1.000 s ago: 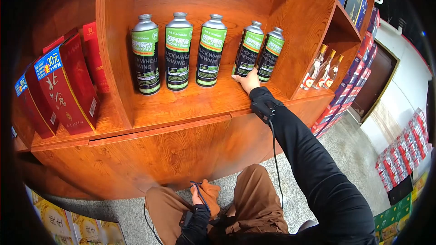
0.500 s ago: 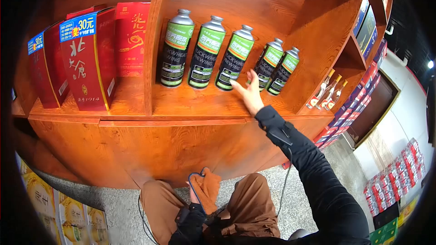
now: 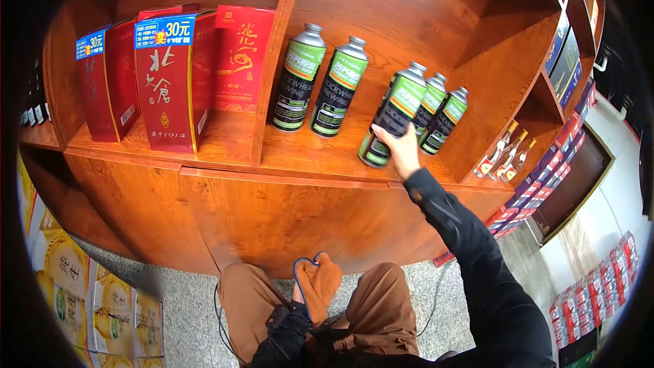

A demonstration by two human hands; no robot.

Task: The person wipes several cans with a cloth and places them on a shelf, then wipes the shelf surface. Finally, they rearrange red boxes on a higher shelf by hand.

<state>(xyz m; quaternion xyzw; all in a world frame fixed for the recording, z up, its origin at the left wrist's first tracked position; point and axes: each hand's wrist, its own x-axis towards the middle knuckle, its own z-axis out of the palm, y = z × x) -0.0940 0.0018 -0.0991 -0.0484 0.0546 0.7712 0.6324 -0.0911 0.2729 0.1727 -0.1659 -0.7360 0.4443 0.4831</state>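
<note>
My right hand point(image 3: 400, 148) grips a black and green metal bottle point(image 3: 393, 116) near its base and holds it tilted, close to the front of the wooden shelf point(image 3: 300, 157). Two more such bottles point(image 3: 298, 78) stand upright to its left. Another two point(image 3: 443, 112) stand behind it to the right. My left hand point(image 3: 300, 294) rests low by my knees and holds a brown cloth point(image 3: 319, 281) with a blue loop.
Red gift boxes point(image 3: 167, 82) with blue price tags stand in the compartment to the left. Small clear bottles point(image 3: 507, 150) sit on the shelf to the right. Yellow cartons point(image 3: 95, 300) lie on the floor at left, and red boxes point(image 3: 586, 300) are stacked at right.
My right hand left the bottles at the right, reached to the third bottle, closed on it and pulled it forward, tilted. The view swung to the left.
</note>
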